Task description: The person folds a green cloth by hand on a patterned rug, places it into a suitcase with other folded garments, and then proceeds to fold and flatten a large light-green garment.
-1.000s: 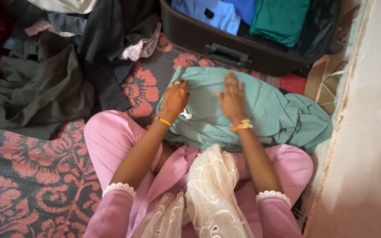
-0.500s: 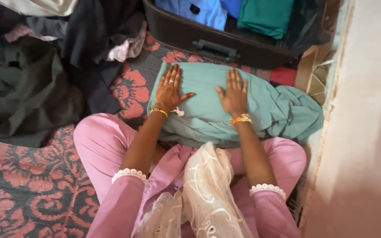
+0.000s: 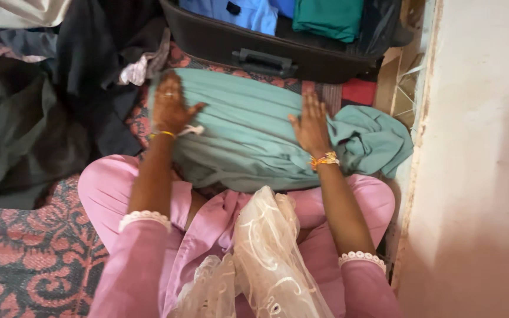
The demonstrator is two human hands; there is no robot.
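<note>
Teal garment [image 3: 248,132] lies mid-frame, left hand [image 3: 169,106] and right hand [image 3: 312,126] spread flat, well apart, smoothing it; probably a fold comes next, edges gripped.

A red-and-grey patterned rug [image 3: 25,259] covers the floor beside a pale plastered wall [image 3: 478,153] in soft daylight.

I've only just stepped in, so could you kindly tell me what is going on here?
A person in pink clothes sits on a patterned rug, both palms flat on a teal garment spread before their knees. The left hand presses near its left end, the right hand toward its bunched right end. Beyond it an open black suitcase holds folded blue and green clothes; dark garments lie heaped on the left.
</note>
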